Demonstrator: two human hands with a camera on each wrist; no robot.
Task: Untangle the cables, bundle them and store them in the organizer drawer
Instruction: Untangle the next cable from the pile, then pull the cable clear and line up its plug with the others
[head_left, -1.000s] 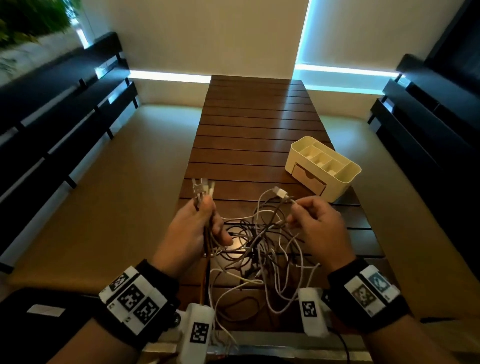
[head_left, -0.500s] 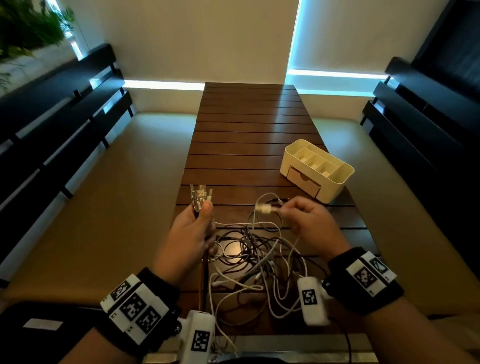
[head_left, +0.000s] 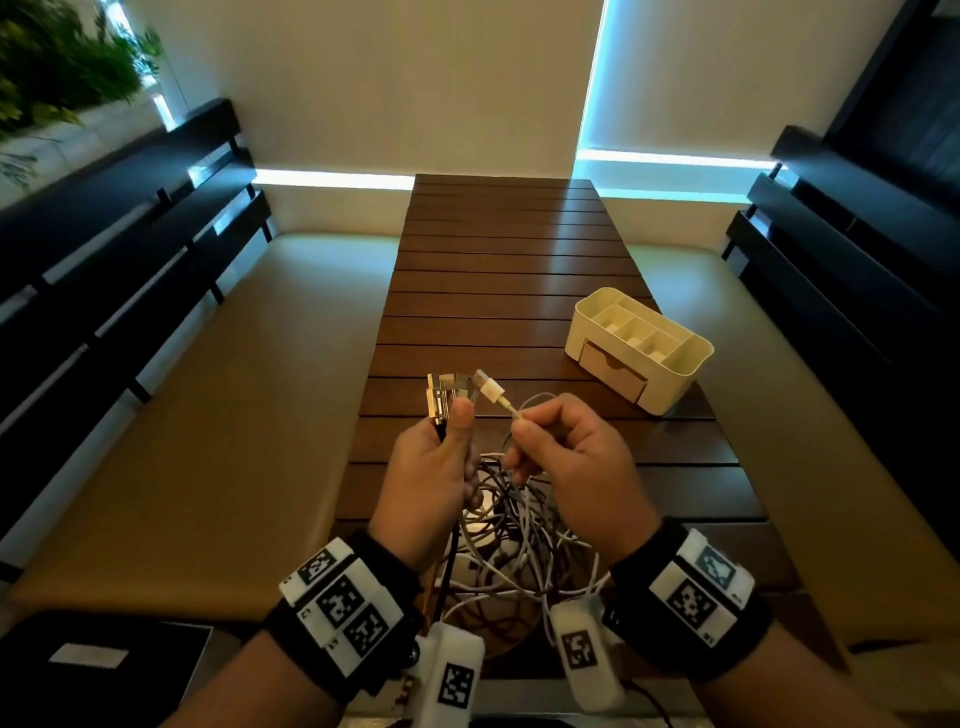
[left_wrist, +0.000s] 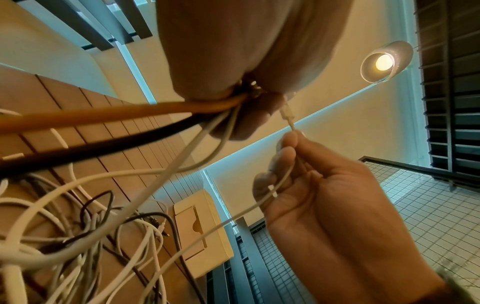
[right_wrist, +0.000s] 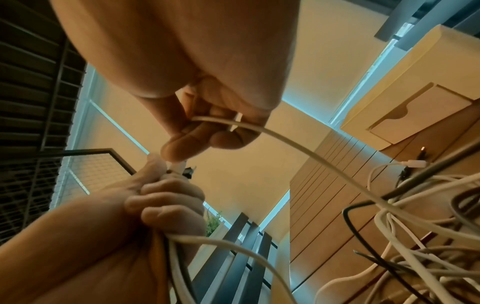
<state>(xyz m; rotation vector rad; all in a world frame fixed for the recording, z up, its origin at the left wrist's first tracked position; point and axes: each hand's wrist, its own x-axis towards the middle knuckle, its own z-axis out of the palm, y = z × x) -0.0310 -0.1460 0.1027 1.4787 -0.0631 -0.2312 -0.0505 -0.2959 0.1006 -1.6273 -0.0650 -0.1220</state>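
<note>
The left hand (head_left: 431, 470) clenches a bunch of cable plugs (head_left: 449, 393), raised above the slatted wooden table (head_left: 509, 270). The right hand (head_left: 576, 462) pinches a white cable (head_left: 511, 410) just behind its USB plug (head_left: 485, 385), which sits just beside that bunch. The cable tangle (head_left: 519, 545) lies below both hands; the cream organizer (head_left: 641, 348), drawer closed, stands apart to the right.

- You have two hands in view: your left (head_left: 426, 467) and your right (head_left: 571, 467).
- One organizer (head_left: 641, 348) stands on the bench (head_left: 509, 270), and it has one drawer (head_left: 613, 371).
- You can see four open compartments in its top.
- One white plug (head_left: 488, 387) is in your right hand.
- Your left holds a cluster of plugs (head_left: 447, 397); their number is too blurred to count.
- One tangle of cables (head_left: 514, 551); the strands overlap too much to count.
- One ceiling lamp (left_wrist: 384, 61).
</note>
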